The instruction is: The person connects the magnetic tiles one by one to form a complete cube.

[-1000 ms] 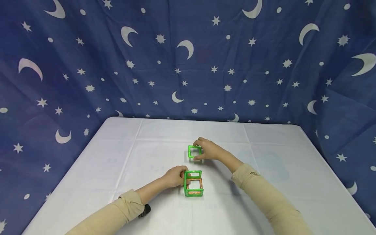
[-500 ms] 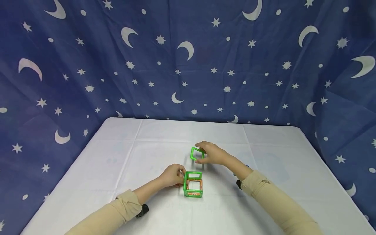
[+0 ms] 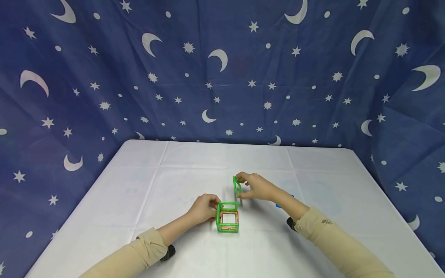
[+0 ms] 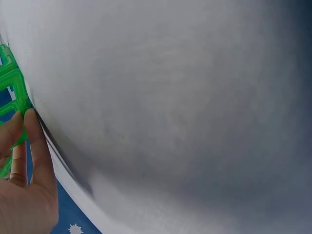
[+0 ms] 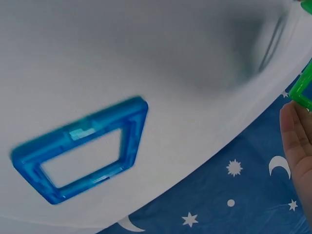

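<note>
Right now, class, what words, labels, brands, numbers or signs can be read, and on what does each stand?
None can be read.
Right sleeve: small dark mark, too small to read.
Green and orange structure, blue frame: no legible lettering.
Backdrop: moons and stars, no writing.

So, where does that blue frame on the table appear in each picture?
Head: right of centre; only bits of the blue frame show past the right forearm.
Left wrist: not in it.
Right wrist: lower left, whole outline in view.
Shared landmark: the star-patterned cloth, across the top in head, bottom left in left wrist, bottom right in right wrist.
</note>
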`<action>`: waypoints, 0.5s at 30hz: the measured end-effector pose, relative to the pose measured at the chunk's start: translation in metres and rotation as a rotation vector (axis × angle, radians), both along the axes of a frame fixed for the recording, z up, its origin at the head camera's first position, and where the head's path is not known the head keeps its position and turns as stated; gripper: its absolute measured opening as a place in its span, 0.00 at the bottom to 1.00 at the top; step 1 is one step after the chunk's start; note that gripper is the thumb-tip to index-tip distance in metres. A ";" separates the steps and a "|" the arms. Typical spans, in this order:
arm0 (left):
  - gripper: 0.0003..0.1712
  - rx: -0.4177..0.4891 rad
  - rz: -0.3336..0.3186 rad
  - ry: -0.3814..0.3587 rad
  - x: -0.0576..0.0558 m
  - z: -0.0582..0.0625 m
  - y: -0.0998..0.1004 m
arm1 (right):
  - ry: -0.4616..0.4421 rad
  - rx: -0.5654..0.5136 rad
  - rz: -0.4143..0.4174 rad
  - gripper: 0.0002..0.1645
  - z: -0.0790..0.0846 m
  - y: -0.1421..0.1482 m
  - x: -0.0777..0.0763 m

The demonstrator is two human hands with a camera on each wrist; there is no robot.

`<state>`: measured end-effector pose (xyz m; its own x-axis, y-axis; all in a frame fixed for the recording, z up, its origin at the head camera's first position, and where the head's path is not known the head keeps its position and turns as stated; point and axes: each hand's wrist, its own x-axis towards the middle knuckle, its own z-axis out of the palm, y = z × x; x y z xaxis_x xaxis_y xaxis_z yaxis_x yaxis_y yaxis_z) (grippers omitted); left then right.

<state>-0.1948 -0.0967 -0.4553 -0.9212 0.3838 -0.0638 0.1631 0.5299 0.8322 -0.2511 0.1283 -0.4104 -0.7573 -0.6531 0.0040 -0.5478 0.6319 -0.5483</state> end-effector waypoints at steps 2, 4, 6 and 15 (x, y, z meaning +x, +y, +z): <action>0.10 0.012 0.006 -0.010 0.001 0.001 0.000 | -0.017 -0.024 0.008 0.33 -0.002 0.002 0.003; 0.10 0.025 0.015 -0.026 0.002 0.001 0.000 | -0.028 -0.045 0.022 0.32 -0.004 0.004 0.006; 0.09 0.047 0.023 -0.047 0.002 0.002 0.000 | -0.023 -0.055 0.037 0.32 -0.004 0.007 0.009; 0.08 0.112 0.075 -0.144 0.002 0.001 0.001 | -0.060 -0.057 0.005 0.31 -0.009 0.017 0.021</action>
<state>-0.1924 -0.0952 -0.4547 -0.9318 0.3269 -0.1574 0.0021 0.4388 0.8986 -0.2301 0.1449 -0.4197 -0.7538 -0.6571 -0.0040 -0.5160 0.5957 -0.6156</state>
